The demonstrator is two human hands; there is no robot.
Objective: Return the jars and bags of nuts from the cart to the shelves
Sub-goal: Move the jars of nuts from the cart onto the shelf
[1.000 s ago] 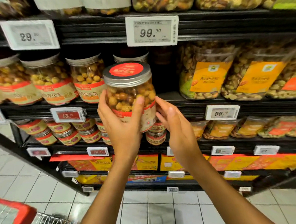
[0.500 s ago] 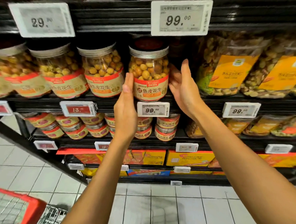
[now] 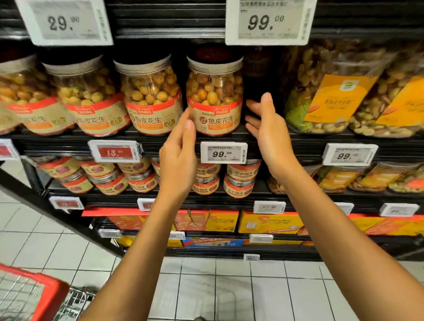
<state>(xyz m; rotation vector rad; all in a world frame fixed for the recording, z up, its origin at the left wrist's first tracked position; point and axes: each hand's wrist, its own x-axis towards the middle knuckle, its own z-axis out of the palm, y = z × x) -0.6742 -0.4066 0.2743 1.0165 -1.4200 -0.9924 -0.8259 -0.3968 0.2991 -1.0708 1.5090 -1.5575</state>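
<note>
The jar (image 3: 215,94) is seated upright on the shelf (image 3: 303,143), rightmost in a row of like jars (image 3: 151,94). It is flanked by the left hand (image 3: 179,157) and right hand (image 3: 269,130), fingers relaxed, nothing gripped; left fingertip contact with it is unclear.

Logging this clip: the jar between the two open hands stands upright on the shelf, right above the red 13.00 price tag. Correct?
Not quite. The head view shows the jar upright on the shelf between the open left hand and right hand, but right above the white 99.00 price tag. The red 13.00 tag sits further left.
</note>
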